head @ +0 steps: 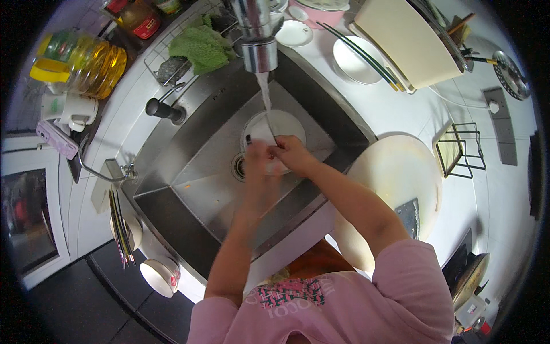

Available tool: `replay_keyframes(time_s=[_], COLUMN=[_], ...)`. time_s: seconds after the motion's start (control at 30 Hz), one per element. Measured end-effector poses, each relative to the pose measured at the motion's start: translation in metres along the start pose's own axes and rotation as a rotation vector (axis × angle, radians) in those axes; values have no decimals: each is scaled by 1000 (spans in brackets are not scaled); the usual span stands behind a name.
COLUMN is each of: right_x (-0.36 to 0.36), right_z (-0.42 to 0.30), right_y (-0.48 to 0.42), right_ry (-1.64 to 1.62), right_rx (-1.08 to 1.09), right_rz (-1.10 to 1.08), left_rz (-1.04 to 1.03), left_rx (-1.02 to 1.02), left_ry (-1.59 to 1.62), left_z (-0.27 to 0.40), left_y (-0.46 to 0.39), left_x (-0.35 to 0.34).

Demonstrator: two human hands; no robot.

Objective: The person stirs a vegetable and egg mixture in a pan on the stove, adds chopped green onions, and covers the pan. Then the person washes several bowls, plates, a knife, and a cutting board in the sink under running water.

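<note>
Water runs from the chrome faucet [260,56] into the stainless steel sink [206,202]. Under the stream, my right hand [294,155] grips a thin, narrow utensil [271,130]; its exact kind is unclear. My left hand [259,160] is blurred by motion close beside the right fingers, and whether it holds anything is hidden. Below both hands a round white dish [290,122] lies on the sink floor, partly covered by them. The drain [238,167] shows to the left of the dish.
A round cutting board [391,172] overlaps the counter at right. Green chopsticks [361,56] rest across a white bowl [354,64]. Left of the sink stand a soap dispenser [165,110], a small curved tap [103,174], bundled chopsticks [120,232] and stacked bowls [158,277].
</note>
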State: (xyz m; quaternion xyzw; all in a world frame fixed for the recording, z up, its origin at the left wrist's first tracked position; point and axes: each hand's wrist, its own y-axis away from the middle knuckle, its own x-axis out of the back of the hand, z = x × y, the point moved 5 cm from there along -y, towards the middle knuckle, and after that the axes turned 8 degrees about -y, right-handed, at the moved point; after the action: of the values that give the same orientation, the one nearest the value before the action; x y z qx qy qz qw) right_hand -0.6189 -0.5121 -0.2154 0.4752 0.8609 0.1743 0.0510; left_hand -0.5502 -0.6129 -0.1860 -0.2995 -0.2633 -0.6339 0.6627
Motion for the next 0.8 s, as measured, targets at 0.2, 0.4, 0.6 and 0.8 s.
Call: replay_keyframes(time_s=[0.2, 0.4, 0.6, 0.8], right_x=[-10, -8, -7, -13], right_z=[-25, -65, -72, -48], right_y=[28, 57, 40, 11], right_ry=[-45, -338, -1197, -585], right_rx=[31, -28, 63, 247], right_rz=[-237, -220, 152, 376], left_rz=[-97, -762, -23, 300], left_rx=[143, 696, 512, 764], left_ry=[-215, 946, 1869, 1783], left_z=[18, -34, -35, -11], left_y=[-42, -58, -64, -62], left_x=[14, 14, -6, -23])
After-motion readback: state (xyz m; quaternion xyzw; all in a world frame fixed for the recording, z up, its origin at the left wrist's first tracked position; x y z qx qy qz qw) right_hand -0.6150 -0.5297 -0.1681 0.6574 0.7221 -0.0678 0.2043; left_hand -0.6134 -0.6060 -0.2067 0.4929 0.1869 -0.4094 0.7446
